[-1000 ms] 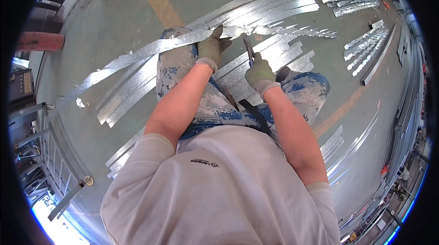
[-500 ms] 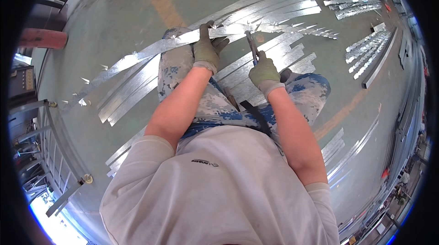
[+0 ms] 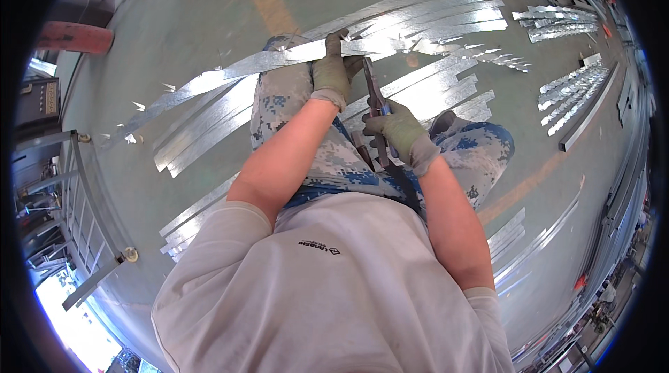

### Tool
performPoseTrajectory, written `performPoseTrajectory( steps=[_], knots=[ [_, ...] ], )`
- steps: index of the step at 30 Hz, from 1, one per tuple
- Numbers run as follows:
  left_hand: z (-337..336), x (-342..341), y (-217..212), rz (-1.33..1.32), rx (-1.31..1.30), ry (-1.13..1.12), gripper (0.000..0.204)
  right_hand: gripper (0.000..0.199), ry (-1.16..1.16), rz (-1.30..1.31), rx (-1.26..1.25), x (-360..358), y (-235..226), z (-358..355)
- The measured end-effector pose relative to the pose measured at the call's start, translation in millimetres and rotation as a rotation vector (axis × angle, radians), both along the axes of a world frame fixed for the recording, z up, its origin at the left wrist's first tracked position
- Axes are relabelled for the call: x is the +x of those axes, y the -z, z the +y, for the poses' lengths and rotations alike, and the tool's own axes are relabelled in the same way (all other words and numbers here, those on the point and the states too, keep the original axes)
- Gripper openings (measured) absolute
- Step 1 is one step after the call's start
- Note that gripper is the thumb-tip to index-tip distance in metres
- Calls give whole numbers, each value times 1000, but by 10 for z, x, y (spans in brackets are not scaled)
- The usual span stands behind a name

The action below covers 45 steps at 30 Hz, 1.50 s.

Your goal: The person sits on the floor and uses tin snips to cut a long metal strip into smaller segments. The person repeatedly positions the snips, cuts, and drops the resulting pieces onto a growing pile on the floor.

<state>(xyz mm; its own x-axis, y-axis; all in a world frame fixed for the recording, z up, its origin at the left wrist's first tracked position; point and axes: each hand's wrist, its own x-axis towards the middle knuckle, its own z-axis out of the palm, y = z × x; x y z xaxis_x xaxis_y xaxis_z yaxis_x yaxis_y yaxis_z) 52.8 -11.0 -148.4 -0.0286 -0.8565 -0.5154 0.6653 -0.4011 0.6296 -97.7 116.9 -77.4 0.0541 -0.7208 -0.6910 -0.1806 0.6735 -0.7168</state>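
My left hand (image 3: 334, 73), in an olive-green work glove, is closed around a long galvanized metal strip (image 3: 261, 61) lying across my raised knee. Small pointed tabs stand up along that strip's edge. A similar glove covers my right hand (image 3: 398, 128), which grips a pair of tin snips (image 3: 374, 91) by the handles. The handles are spread apart, and the dark jaws point up at the strip's near edge just right of my left hand. Whether the blades touch the metal I cannot tell.
Flat metal strips (image 3: 432, 14) lie fanned out beyond my hands, with more strips (image 3: 209, 126) by my left leg. Toothed strips (image 3: 571, 91) and a metal channel (image 3: 589, 108) lie at right. A red cylinder (image 3: 77, 36) is far left, above a wheeled metal frame (image 3: 90, 171).
The snips have shifted left toward my left hand, and their handles have spread apart. My left hand still holds the strip. The whole view has shifted slightly.
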Motion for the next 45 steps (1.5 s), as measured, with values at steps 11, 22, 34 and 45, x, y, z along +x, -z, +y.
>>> performPoseTrajectory(
  steps=[11,22,34,45],
  knots=[
    [-110,27,627,-339,-261,92,35,41,-1,42,-85,154,102,-106],
    [-100,72,729,-471,-280,126,36,53,231,-514,115,175,-48,10],
    [-50,17,215,-358,-45,25,36,79,-126,518,-281,380,115,-32],
    [-79,-72,-73,-45,-28,-78,56,53,-660,1179,-154,496,-781,-530]
  ],
)
